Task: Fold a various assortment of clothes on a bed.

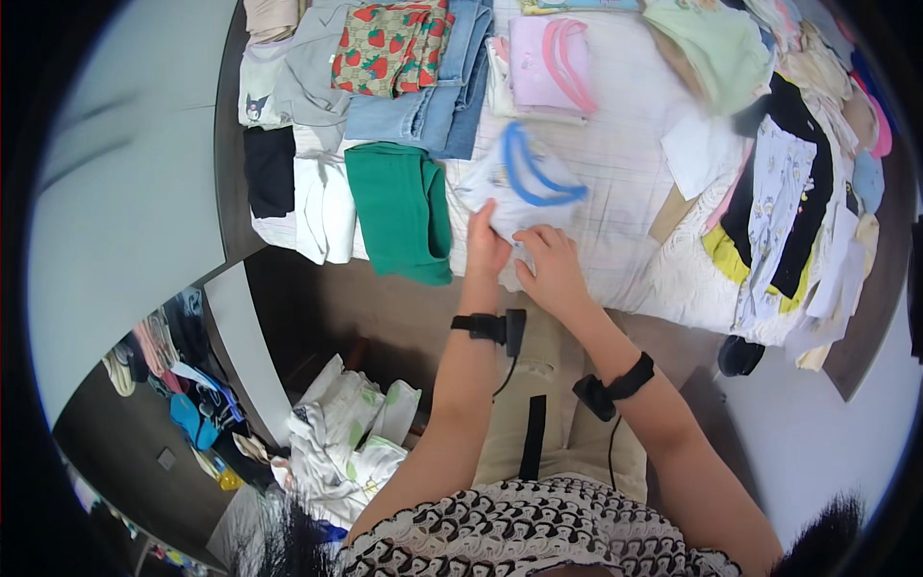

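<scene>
A folded white shirt with blue trim [529, 178] is held just over the front edge of the bed, slightly blurred. My left hand [488, 248] grips its near left side, thumb on top and the other fingers hidden beneath. At its near edge, my right hand [556, 269] has bent fingers and thumb closed around a bit of the white cloth. Left of the shirt lies a folded green garment [399, 207]. Beyond it rests a folded lilac shirt with pink trim [550, 62].
Folded jeans [399, 117] and a strawberry-print garment [385, 48] lie at the far left of the bed. Loose clothes, including patterned light trousers [777, 207], heap up on the right. A grey cabinet door [135, 144] stands at left; white-and-green cloth [346, 433] lies below.
</scene>
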A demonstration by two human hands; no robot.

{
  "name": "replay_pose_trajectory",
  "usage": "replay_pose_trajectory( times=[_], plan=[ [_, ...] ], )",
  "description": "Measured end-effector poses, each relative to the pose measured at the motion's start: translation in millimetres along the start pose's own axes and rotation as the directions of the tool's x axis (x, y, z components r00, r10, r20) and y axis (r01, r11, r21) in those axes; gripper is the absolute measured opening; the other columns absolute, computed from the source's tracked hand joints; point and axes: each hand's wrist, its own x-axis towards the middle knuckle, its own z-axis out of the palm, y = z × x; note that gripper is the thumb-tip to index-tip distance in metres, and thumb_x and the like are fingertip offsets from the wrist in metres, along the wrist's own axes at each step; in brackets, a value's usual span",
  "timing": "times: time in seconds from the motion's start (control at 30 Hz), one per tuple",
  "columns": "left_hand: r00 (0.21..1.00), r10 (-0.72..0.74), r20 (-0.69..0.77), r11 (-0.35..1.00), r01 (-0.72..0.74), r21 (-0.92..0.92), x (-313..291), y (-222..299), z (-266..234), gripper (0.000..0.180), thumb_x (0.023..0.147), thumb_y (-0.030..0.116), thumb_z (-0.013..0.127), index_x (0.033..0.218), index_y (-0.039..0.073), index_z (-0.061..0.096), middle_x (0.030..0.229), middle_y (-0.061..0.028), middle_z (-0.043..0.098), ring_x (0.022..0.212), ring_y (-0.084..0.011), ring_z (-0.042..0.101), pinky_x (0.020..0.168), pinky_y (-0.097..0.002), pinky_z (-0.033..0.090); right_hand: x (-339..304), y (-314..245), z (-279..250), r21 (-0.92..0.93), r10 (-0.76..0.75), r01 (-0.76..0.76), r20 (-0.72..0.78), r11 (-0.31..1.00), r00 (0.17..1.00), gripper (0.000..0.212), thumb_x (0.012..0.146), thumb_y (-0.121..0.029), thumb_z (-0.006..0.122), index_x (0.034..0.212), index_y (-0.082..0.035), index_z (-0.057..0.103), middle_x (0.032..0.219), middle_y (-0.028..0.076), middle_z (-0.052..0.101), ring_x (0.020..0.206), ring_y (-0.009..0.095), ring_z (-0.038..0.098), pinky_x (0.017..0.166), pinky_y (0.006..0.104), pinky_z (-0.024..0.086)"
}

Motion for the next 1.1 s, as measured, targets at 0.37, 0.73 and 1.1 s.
replay_pose_trajectory(
  times=[0.37, 0.73, 1.1],
  plan=[
    [0.979, 0.102, -0.177, 0.993, -0.09, 0.072, 12.7, -5.1, -46.6, 0.04, 0.085, 0.01, 0.051, 0.124, 0.005, 0.039, 0.122, -0.008, 0.048, 0.11, -0.0238, 0.047, 0.094, -0.0411, 0.038, -3.7, 102.7, 50.6, 0.479, 0.649, -0.587, 0.046, 0.652, 0.759, 0.053, 0.068, -0.025, 0.071, 0.108, -0.002, 0.045, 0.088, 0.013, 0.056, 0.07, 0.02, 0.056, 0.061, 0.0317, 0.048],
    [0.93, 0.301, -0.212, 0.795, -0.122, 0.594, -5.4, 22.8, -37.1, 0.042, 0.079, 0.006, 0.06, 0.117, -0.002, 0.043, 0.116, -0.0124, 0.051, 0.099, -0.0221, 0.051, 0.083, -0.0336, 0.043, -8.6, 120.9, -10.0, 0.254, 0.541, -0.496, -0.152, 0.83, 0.827, 0.023, 0.073, -0.015, 0.061, 0.094, -0.006, 0.057, 0.079, 0.01, 0.06, 0.073, 0.022, 0.059, 0.064, 0.0338, 0.046],
    [0.979, -0.084, -0.185, 0.729, 0.187, 0.658, -75.8, -87.5, 49.4, 0.021, 0.082, 0.009, 0.054, 0.102, 0.003, 0.052, 0.093, -0.0086, 0.057, 0.086, -0.0188, 0.055, 0.072, -0.0302, 0.046, -88.4, 301.9, -313.4, -0.101, 0.718, -0.88, -0.538, 0.464, 0.441, 0.035, 0.071, -0.02, 0.059, 0.101, -0.003, 0.055, 0.09, 0.021, 0.059, 0.083, 0.035, 0.056, 0.071, 0.0424, 0.044]
  ],
)
